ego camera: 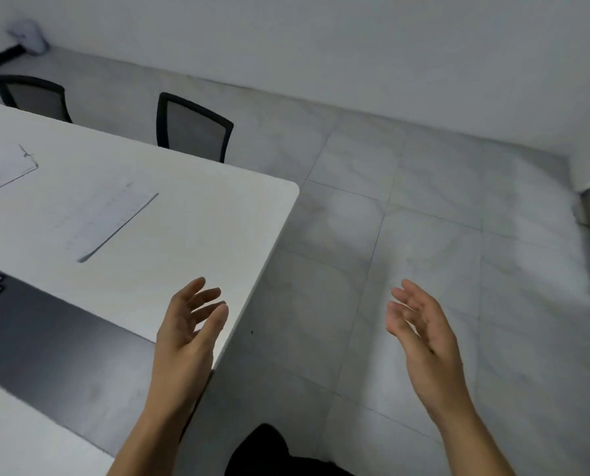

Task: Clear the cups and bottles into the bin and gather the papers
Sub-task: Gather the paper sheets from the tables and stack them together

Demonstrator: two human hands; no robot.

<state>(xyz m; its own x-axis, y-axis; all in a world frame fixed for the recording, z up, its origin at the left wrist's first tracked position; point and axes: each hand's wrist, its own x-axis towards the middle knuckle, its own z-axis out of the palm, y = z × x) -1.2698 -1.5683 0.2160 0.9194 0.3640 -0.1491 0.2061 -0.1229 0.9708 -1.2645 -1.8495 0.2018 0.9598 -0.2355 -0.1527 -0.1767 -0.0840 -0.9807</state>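
Paper (104, 221) on white table (211, 207) (print blurred)

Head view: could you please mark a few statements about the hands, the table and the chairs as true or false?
1. The left hand and right hand hold nothing. True.
2. Two chairs stand at the far side of the table. True.
3. A cup stands on the table. False: no cup shows; papers lie there.
4. The right hand is above the table. False: it is above the floor, beside the table.

Dim grey light, motion blur, wide-angle edge bending
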